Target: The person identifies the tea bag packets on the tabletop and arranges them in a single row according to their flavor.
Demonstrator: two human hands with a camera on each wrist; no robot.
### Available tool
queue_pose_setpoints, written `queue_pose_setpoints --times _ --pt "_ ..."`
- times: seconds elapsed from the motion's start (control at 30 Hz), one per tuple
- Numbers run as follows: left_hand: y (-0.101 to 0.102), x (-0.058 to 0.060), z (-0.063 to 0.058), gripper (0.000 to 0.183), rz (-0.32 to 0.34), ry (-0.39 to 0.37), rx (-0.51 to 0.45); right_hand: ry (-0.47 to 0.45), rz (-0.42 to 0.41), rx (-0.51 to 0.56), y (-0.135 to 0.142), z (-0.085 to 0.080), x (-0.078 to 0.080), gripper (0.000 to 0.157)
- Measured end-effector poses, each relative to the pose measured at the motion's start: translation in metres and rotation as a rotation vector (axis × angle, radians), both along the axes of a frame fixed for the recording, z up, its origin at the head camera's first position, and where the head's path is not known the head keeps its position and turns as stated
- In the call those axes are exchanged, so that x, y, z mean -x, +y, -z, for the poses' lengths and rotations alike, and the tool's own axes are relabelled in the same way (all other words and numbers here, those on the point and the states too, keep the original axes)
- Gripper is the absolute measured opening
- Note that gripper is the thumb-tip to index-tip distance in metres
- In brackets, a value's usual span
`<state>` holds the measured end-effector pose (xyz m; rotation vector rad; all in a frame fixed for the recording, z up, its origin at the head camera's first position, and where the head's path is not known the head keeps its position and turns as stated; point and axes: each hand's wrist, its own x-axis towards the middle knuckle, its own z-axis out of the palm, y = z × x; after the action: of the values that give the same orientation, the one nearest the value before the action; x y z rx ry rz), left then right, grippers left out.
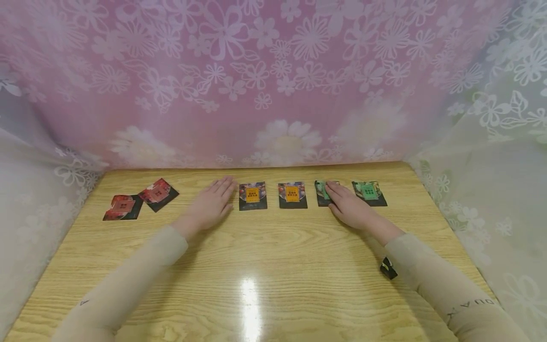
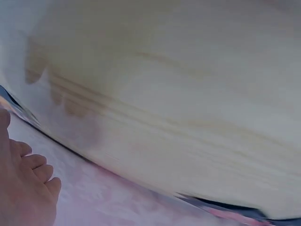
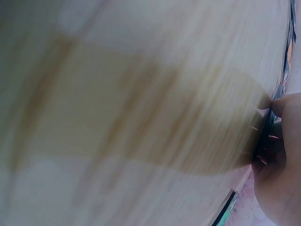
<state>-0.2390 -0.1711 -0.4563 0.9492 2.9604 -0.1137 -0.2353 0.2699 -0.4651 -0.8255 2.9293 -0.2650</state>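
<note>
My left hand (image 1: pixel 212 203) lies with fingers extended just left of a flat packet with an orange label (image 1: pixel 252 195). A second orange-labelled packet (image 1: pixel 292 194) sits to its right. My right hand (image 1: pixel 351 205) rests its fingers on a green-labelled packet (image 1: pixel 322 195) and hides part of it. Another green-labelled packet (image 1: pixel 371 191) lies behind and right of that hand. In the left wrist view the left hand's fingers (image 2: pixel 35 169) hold nothing. The right wrist view has the right hand (image 3: pixel 280 150) at the dark edge of the packet beneath it.
Two red packets (image 1: pixel 159 194) lie at the table's left, one tilted, their corners close together. A small black crumpled piece (image 1: pixel 388 269) lies beside the right sleeve. Floral curtains (image 1: pixel 282 85) hang behind and at both sides of the wooden table (image 1: pixel 273 247).
</note>
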Motion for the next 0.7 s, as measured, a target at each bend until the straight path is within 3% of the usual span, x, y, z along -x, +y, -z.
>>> queue_pose_setpoints --times 0.3,0.6,0.7 --pt "-0.056 -0.005 -0.002 0.068 -0.131 0.019 0.005 -0.004 0.001 -0.001 0.0 -0.002 -0.001 0.059" --pt "-0.11 -0.012 -0.006 0.068 -0.287 -0.05 -0.031 0.003 -0.006 0.007 0.0 0.0 -0.001 0.06" --pt "-0.124 -0.016 -0.005 0.068 -0.311 -0.065 -0.037 0.004 -0.005 0.001 0.001 0.001 0.0 0.06"
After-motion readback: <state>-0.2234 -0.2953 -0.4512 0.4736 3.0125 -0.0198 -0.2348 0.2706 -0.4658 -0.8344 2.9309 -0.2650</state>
